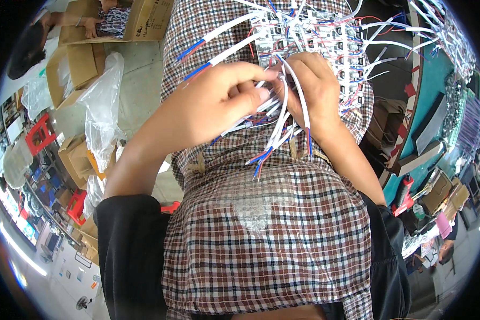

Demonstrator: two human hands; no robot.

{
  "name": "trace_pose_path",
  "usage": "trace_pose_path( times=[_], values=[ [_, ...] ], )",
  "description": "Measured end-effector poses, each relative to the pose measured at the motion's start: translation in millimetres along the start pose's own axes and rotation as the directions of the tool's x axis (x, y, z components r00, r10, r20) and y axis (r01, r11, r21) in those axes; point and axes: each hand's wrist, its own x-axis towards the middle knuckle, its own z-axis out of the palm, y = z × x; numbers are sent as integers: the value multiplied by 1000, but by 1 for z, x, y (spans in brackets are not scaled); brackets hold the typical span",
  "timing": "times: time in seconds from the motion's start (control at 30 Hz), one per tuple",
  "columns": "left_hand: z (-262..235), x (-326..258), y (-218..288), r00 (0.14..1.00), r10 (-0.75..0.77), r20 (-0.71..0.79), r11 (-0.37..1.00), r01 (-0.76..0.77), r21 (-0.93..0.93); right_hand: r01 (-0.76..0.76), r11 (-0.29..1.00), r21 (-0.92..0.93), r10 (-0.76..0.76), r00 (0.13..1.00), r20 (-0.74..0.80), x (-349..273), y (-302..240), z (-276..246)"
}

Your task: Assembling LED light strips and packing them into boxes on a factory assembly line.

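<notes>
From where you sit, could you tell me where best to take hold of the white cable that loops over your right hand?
Probably pinch the white cable on its sheathed arc above the right hand, coming from the left hand side. The sheath looks round and firm there, whereas the stripped red and blue ends hang loose below.

I see both bare forearms rising from the lower edge and meeting near the top centre. My left hand (218, 98) lies palm down, fingers curled, thumb pressed against the index finger in a pinch. My right hand (312, 88) sits just beside it, touching its fingertips, fingers folded inward, wrist bent.
</notes>
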Motion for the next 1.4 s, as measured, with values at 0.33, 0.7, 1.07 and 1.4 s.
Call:
trace_pose_path(
  times=[0.33, 0.7, 1.07, 1.4],
  values=[
    [15, 9, -27, 977, -54, -205, 974, 97, 203, -59, 997, 57, 61, 997, -39, 2, 3, 8],
    [8, 9, -18, 975, -55, -217, 936, 126, 329, -168, 977, 128, 166, 986, 27, 0, 3, 2],
    [11, 1, -30, 959, 230, -168, 743, -62, 666, -33, 991, 127, 1, 970, 245, 3, -2, -27],
    [0, 9, -12, 990, -133, -49, 943, 142, 302, -37, 995, 98, 13, 971, 240, 2, 2, -22]
  ],
)
